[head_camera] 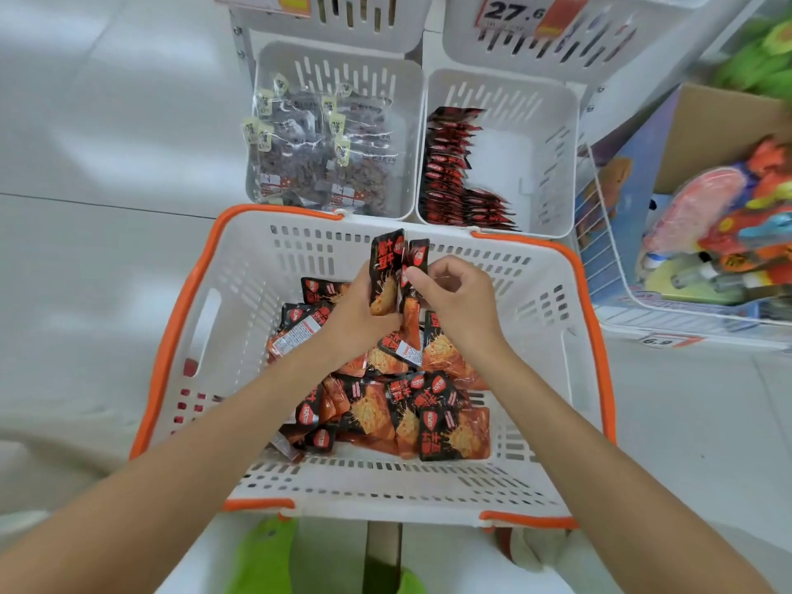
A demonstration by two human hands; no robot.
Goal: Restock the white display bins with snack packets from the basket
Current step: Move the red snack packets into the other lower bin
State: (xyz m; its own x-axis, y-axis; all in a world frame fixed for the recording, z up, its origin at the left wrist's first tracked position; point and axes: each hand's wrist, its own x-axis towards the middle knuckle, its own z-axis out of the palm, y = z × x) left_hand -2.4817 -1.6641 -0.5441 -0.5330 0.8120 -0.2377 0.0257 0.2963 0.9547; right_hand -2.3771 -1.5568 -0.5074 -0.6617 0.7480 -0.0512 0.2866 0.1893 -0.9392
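Orange-rimmed basket (385, 486): snack packets (428, 418) heaped inside.

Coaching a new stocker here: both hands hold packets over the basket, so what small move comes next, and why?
Probably carry the held packets forward into the right white bin and stand them beside its row. The left hand and right hand both grip black-and-red packets, that bin's matching row fills only its left side, and the other bin holds clear-bagged snacks.

Red-black snack packets (385, 405) heaped in white orange-rimmed basket (550, 336); right display bin (553, 165) part-filled
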